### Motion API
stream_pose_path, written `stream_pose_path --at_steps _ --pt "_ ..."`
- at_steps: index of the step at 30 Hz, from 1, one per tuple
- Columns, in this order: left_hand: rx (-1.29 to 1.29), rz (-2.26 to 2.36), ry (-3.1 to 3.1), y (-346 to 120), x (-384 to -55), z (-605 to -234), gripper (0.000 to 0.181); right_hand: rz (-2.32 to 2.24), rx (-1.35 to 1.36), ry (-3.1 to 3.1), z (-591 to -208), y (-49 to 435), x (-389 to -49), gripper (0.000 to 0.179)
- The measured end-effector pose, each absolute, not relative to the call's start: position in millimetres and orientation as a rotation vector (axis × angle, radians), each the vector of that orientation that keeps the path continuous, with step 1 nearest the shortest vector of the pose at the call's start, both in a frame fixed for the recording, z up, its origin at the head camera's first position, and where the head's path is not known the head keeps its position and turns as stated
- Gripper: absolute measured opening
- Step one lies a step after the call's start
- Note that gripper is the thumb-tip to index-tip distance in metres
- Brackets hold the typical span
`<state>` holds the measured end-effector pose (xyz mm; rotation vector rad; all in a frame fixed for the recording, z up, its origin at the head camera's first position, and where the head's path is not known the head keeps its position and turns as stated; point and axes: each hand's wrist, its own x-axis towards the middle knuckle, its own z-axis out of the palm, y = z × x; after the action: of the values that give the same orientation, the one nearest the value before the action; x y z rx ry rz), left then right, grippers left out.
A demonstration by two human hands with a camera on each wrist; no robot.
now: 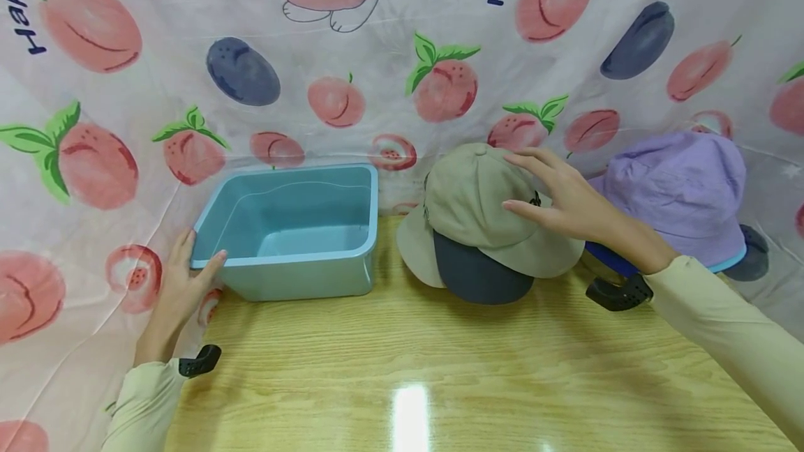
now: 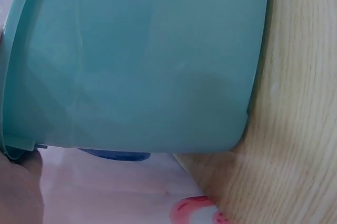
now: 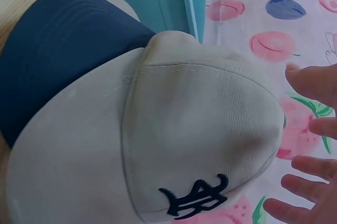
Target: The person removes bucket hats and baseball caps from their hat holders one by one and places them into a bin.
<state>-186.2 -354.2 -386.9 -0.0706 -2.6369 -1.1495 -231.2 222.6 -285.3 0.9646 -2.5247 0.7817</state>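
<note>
A light blue plastic bin (image 1: 301,274) stands on the left of the table. My left hand (image 1: 179,291) rests at its front left corner, fingers straight along the side and thumb by the front rim; the left wrist view catches only a bit of that hand beside the rim. Right of the bin lies a pile of caps: a beige cap (image 1: 477,194) with a black embroidered letter on top, and below it a navy brim (image 1: 484,274) and another beige brim (image 1: 414,246). Over the top cap hovers my right hand (image 1: 559,197), fingers spread and apart from it in the right wrist view (image 3: 316,155).
At the right sits a purple bucket hat (image 1: 678,187), with a dark blue brim (image 1: 609,260) and a light blue edge showing beneath it. A fruit-printed cloth (image 1: 352,54) hangs behind and left of the wooden table (image 1: 314,368).
</note>
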Motion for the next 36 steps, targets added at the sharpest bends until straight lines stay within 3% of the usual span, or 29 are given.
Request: stream_pose_path --at_steps 19,36 --pt "-0.048 -1.222 -2.548 -353.3 -186.6 -395.9 0.074 0.648 0.979 -2.659 -270.8 195.6 -270.5 0.065" --pt "-0.037 -1.202 -2.571 -352.1 -186.4 -394.6 0.075 0.481 1.056 -2.757 -262.7 179.0 -287.4 0.051"
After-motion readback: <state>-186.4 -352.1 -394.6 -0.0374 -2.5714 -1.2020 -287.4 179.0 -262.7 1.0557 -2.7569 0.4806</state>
